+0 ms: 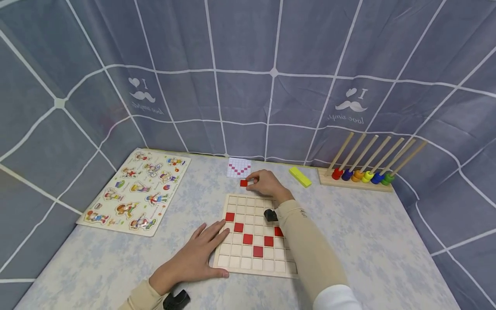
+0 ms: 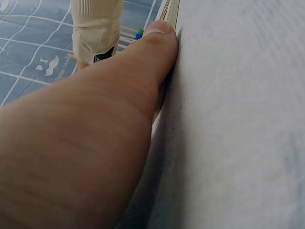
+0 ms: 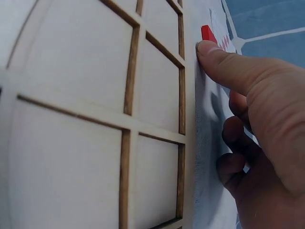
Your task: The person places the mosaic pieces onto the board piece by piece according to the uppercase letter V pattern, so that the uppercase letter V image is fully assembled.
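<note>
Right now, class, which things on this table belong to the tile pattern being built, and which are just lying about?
In use:
wooden grid board, steadied by the left hand
loose red tile, at the right hand
red-and-white pattern card

Lying about:
cartoon peg puzzle board
yellow block
rod rack with coloured rings

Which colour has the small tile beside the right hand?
Red tile; the head view shows it best.

The grey backdrop cloth carries a printed "I", heart and moustache motif, twice; beneath it, seemingly mirrored, perhaps "love simple".
</note>
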The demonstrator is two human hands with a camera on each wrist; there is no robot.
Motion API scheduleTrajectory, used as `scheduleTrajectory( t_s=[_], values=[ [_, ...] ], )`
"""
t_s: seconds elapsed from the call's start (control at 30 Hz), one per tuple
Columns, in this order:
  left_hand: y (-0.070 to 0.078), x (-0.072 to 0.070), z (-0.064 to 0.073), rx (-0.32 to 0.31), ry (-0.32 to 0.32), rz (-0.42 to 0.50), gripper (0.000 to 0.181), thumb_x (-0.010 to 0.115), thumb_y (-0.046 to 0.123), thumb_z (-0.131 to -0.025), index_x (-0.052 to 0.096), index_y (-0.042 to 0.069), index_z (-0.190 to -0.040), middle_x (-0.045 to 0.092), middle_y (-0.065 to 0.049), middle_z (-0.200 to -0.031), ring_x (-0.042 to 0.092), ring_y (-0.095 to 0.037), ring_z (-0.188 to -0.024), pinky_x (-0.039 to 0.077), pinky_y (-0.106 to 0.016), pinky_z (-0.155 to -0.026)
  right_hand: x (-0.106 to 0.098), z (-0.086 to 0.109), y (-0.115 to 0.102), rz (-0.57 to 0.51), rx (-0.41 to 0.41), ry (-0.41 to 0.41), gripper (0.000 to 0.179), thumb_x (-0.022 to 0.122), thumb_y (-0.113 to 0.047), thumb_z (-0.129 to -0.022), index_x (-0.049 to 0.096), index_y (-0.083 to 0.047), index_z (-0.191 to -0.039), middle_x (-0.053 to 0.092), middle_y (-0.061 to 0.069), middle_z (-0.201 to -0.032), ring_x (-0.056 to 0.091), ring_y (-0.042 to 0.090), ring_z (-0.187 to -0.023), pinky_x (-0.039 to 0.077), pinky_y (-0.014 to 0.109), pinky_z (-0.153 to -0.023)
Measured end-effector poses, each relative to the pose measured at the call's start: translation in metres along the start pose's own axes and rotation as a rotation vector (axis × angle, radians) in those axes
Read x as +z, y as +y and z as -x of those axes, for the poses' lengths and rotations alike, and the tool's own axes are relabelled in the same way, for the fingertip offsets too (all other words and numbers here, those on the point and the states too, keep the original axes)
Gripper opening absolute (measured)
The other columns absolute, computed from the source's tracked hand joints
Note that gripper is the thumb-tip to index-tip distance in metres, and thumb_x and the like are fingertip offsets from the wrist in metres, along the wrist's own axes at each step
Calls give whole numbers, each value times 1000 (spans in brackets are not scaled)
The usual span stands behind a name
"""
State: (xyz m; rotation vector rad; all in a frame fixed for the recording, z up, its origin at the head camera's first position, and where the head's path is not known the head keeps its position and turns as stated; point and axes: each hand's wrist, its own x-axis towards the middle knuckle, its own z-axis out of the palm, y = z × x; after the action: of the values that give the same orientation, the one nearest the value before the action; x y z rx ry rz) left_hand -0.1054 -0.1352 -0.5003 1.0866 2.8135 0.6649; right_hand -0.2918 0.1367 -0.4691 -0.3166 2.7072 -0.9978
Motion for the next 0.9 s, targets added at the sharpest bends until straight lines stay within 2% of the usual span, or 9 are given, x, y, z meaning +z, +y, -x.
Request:
scheduleTrajectory(
  t_s=[0.27, 0.47, 0.57, 0.77, 0.9],
  values=[
    [2, 1, 2, -16, -24, 6, 110, 64, 82, -78, 34, 17, -161, 25, -5, -171, 27, -26, -156, 6, -40, -123, 3, 3, 0, 16, 1, -4, 29, 78, -28, -92, 76, -14, -117, 54, -3, -74, 43, 11, -64, 43, 29, -73],
    [4, 3, 3, 14, 0, -10, 108, 63, 81, -79, 37, 15, -160, 29, -7, -169, 32, -28, -154, 13, -44, -123, 8, 2, 1, 77, -13, 24, 25, 77, -28, -92, 76, -11, -110, 52, -4, -69, 43, 10, -63, 42, 27, -72],
    [3, 3, 3, 23, 5, -18, 108, 63, 81, -79, 37, 14, -160, 29, -8, -169, 32, -29, -154, 12, -43, -123, 7, 3, -2, 115, -28, 23, 22, 74, -29, -93, 74, -11, -106, 54, -4, -70, 46, 10, -64, 45, 28, -72],
    [2, 2, 2, 16, 22, -32, 108, 62, 82, -79, 37, 15, -160, 29, -8, -169, 32, -28, -154, 9, -40, -123, -7, 13, -2, 80, -79, 38, 24, 71, -29, -93, 73, -9, -106, 55, -2, -73, 49, 12, -71, 47, 30, -79],
    [1, 0, -1, 4, 10, -34, 109, 63, 82, -79, 35, 15, -161, 27, -8, -169, 30, -29, -155, 12, -44, -124, -24, 31, 10, 96, -137, 77, 30, 72, -31, -92, 74, -10, -112, 57, -1, -80, 49, 14, -76, 46, 31, -76]
  ],
)
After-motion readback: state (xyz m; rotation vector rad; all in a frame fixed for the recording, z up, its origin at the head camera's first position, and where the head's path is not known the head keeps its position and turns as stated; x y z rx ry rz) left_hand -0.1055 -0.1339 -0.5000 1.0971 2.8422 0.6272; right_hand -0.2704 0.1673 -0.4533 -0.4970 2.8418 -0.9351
